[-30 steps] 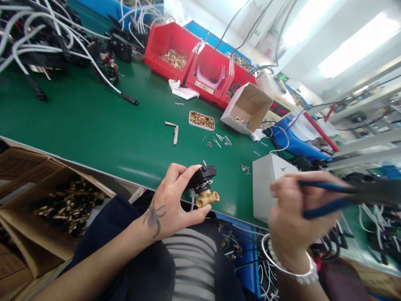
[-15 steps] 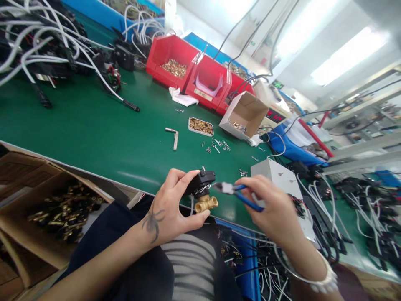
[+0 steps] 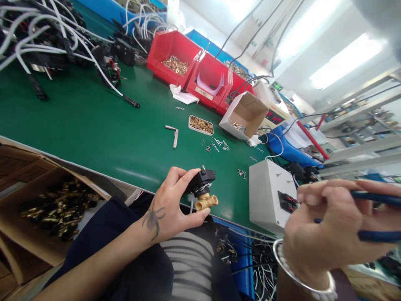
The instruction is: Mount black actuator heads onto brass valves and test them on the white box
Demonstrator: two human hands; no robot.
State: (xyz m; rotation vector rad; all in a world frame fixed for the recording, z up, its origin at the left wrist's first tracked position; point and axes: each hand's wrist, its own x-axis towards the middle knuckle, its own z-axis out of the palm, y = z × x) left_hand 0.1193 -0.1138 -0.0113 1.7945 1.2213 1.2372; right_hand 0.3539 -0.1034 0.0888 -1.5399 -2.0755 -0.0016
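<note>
Cables: white cables (image 3: 40, 50) with black parts lie heaped in the upper left of the frame.
Carton: an open cardboard box (image 3: 34, 246), lower left, holding a heap of brass and black pieces.
Red bins: a row of red bins (image 3: 156, 48) at upper centre; the leftmost has small brass pieces inside.
L-shaped tool: a metal tool (image 3: 175, 138) lies on the green table (image 3: 94, 129), above my left hand.
My left hand: at the centre, my left hand (image 3: 175, 209) is closed on the valve, thumb at its brass end, fingers over its black top.
Valve: the valve (image 3: 205, 193) is just below centre, a silver clip at its black neck.
Clips: loose metal clips (image 3: 216, 147) lie above the valve.
Grey box: a grey box (image 3: 263, 196) stands right of centre.
My right hand: at lower right, my right hand (image 3: 335, 225) grips the pliers.
Pliers: the pliers (image 3: 380, 236) show blue handles, running off the right edge.
</note>
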